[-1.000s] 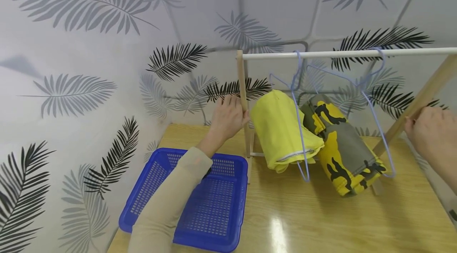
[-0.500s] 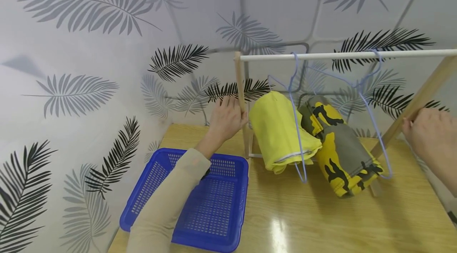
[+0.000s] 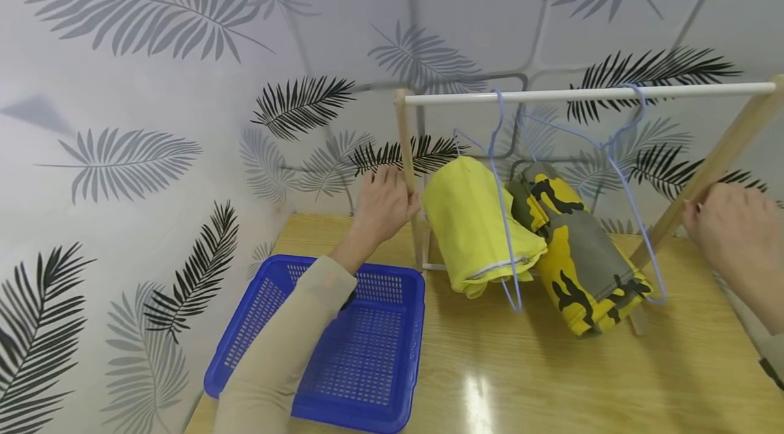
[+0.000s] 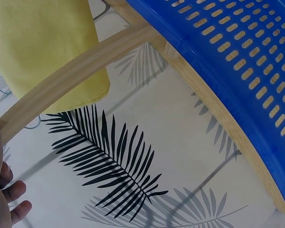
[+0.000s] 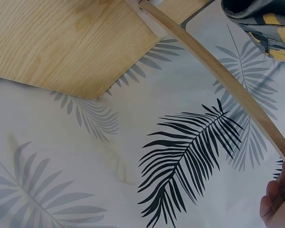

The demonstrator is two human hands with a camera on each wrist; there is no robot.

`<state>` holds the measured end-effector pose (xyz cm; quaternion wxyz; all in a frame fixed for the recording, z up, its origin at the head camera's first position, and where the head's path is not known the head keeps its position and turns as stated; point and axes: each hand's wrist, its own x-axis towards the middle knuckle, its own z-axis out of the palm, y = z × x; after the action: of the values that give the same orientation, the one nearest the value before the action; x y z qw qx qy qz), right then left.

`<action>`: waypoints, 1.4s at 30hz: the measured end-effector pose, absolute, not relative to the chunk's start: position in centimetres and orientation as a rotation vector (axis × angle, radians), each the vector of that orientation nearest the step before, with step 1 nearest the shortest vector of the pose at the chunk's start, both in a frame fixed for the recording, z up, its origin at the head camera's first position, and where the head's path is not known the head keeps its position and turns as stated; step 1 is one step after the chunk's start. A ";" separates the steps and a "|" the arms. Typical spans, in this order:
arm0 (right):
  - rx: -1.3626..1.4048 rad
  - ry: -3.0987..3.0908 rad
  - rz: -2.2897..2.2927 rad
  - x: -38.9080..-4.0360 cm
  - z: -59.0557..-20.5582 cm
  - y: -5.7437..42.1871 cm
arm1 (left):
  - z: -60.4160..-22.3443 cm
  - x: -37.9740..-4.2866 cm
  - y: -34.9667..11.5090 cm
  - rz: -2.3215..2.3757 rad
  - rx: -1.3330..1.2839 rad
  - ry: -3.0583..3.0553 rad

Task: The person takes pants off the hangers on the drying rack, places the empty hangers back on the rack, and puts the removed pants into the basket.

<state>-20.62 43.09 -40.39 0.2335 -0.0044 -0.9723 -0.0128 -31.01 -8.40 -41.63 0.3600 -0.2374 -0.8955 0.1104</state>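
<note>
A small clothes rack with wooden side posts and a white top bar (image 3: 569,94) stands on the wooden table (image 3: 539,379). My left hand (image 3: 384,203) grips its left post, the thumb against the wood. On the right post (image 3: 713,162), my right hand (image 3: 738,233) has its fingers curled round the wood. From the bar hang two light purple hangers. One hanger (image 3: 504,216) carries a folded yellow garment (image 3: 468,216); the other hanger (image 3: 627,186) carries a folded camouflage garment (image 3: 591,260) in grey, yellow and black. In the wrist views only parts of the hands show.
A blue perforated plastic basket (image 3: 418,332) sits at the table's left, partly under my left forearm. Close behind the rack is a wall (image 3: 331,26) with a leaf pattern, which also runs along the left side.
The rack has shifted slightly to the left, with the hangers and garments on it. Both hands have kept their hold on the posts and moved with it. The basket has stayed put.
</note>
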 end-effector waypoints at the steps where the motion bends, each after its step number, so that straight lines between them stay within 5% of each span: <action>1: -0.009 -2.649 -0.042 -20.7 -40.4 43.1 | -41.6 -31.0 -8.4 0.289 -0.612 -2.305; 23: -0.023 -2.589 0.012 -20.3 -40.5 42.9 | -41.1 -30.6 -8.3 0.303 -0.602 -2.348; 42: -0.297 -2.811 0.112 -17.5 -38.4 40.6 | -41.6 -30.6 -8.2 0.304 -0.589 -2.295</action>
<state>-17.51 40.62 -38.40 0.1556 -0.1036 -0.9816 0.0390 -30.59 -8.16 -41.57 0.3677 -0.2293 -0.8934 0.1183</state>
